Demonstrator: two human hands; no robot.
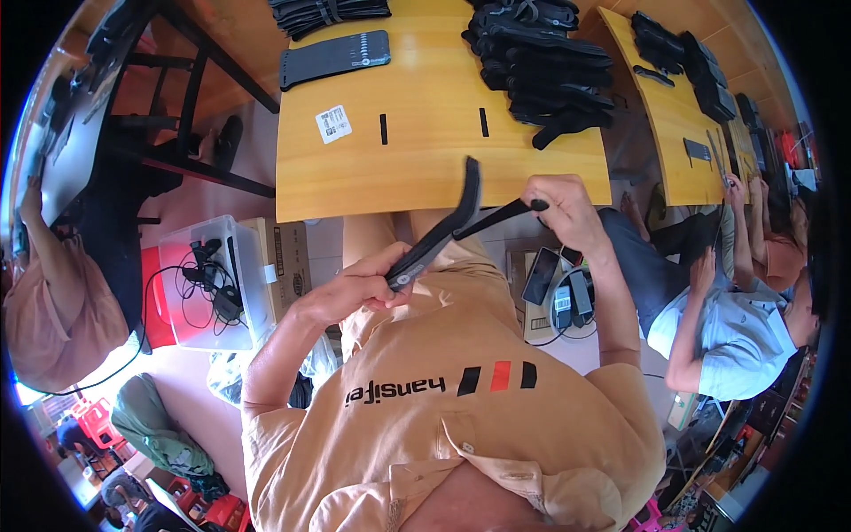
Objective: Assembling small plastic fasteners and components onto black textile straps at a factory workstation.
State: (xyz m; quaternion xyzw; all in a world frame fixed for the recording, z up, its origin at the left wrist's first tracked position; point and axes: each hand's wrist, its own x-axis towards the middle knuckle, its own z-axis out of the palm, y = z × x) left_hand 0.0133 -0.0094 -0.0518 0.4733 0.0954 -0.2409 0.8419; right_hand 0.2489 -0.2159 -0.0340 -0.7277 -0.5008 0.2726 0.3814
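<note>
Above my lap, my left hand (377, 279) is closed round the lower end of a black padded strap (437, 235), printed in a light colour near my fingers. The strap's far end bends upward. A narrower black band (496, 217) runs from its middle to the right. My right hand (567, 213) pinches the band's end, and the band looks stretched straight between them. Beyond them on the wooden table (425, 182) lie a flat black piece (337, 60), a white label (333, 124) and two short black strips, one being the left strip (384, 129).
A heap of black straps (550, 66) covers the table's far right, and a black stack (328, 13) its far left. A clear bin (199, 284) with cables stands left; a phone (541, 275) lies right. People sit on both sides, one in a light-blue shirt (727, 332).
</note>
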